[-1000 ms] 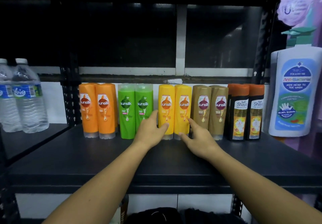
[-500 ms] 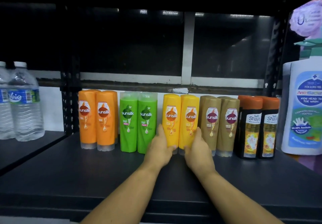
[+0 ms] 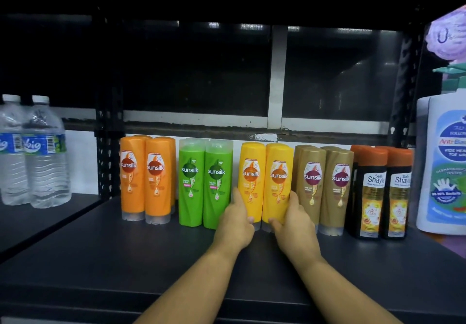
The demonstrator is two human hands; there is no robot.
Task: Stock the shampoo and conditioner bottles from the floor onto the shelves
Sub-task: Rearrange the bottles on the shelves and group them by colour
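Currently: green bottles [image 3: 205,185] just left of the yellow pair [image 3: 267,167], upright on the shelf [image 3: 126,253]. Left hand [image 3: 235,222] grips the pair's left side, right hand [image 3: 295,225] its right side, fingers curled round. Brown bottles [image 3: 312,164] stand just right of the pair.

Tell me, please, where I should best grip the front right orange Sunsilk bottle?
Likely the front right orange bottle by its wide upper body, from the front and above: it stands cap-down, its orange neighbour touches its left, green bottles stand close right.
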